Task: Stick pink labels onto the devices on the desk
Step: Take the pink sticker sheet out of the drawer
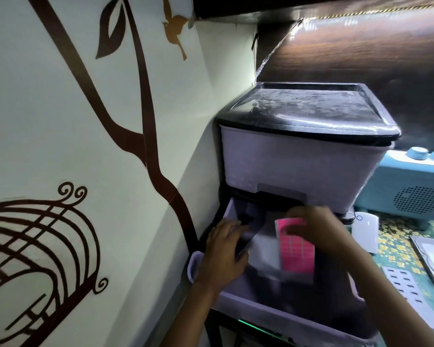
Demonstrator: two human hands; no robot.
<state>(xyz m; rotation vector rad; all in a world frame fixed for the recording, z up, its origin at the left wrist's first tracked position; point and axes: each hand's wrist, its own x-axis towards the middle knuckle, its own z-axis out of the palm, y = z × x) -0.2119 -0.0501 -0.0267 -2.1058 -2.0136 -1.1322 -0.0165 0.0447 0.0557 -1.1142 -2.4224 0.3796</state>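
Head view: the printer [298,166] stands against the wall, its front tray [261,308] folded down toward the person.

1. Right hand [313,226]: the fingers are curled over the upper end of the pink label sheet [297,254] and grip it. The sheet hangs from that grip just above the open tray. Its long axis runs from the printer's mouth down toward the person, leaning slightly right at the lower end.
2. Left hand [221,256]: the back of the hand faces up. The fingers reach forward to the dark inner guide [251,221] at the mouth of the printer. Blur hides the tips, so I cannot tell whether they press flat or pinch a label.
3. Governing relation: the sheet lies directly right of the left hand, near it but not touching it. The printer's pale front face is directly above both hands. The left hand is the nearer one to the printer's left side and inner parts. The right hand is tied up as the sheet's carrier.
4. Judgement: the printer appears to be the device being labelled. The free left fingers would have to cross rightward to the sheet for any peel.
5. Other devices on the desk: a blue device [411,186] and a white device [365,231], both to the right, well apart from the left hand.
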